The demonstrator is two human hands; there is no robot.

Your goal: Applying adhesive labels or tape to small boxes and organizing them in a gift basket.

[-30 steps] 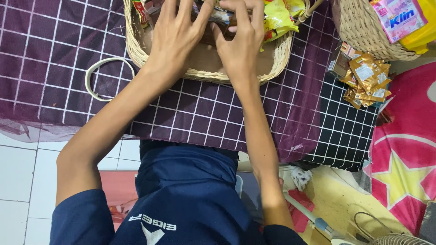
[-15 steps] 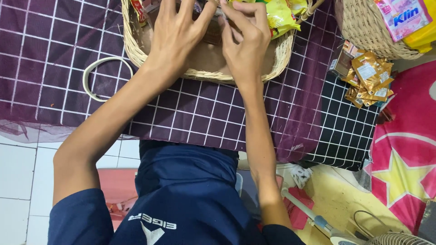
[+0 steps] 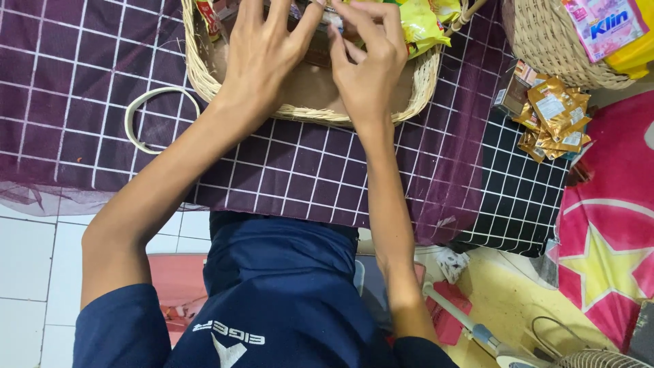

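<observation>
Both my hands reach into a shallow wicker basket [image 3: 306, 112] on a purple checked cloth [image 3: 82, 75]. My left hand [image 3: 262, 65] has its fingers spread over a dark brown packet [image 3: 319, 49], with the thumb pressed against the packet's top edge. My right hand [image 3: 371, 68] is beside it, with curled fingertips pinching the same packet near the basket's far side. A yellow snack packet [image 3: 422, 24] lies just right of my right hand. Red packets [image 3: 208, 13] sit in the basket's left corner. Most of what the basket holds is hidden by my hands.
A white ring [image 3: 161, 119] lies on the cloth left of the basket. A second wicker basket [image 3: 541, 41] at top right holds a pink packet [image 3: 603, 24]. Gold sachets [image 3: 555, 116] lie on a black checked cloth [image 3: 518, 204]. A fan [image 3: 579, 358] stands at bottom right.
My right hand has moved a little farther into the basket and its fingers have curled onto the dark packet. My left hand has stayed spread over it.
</observation>
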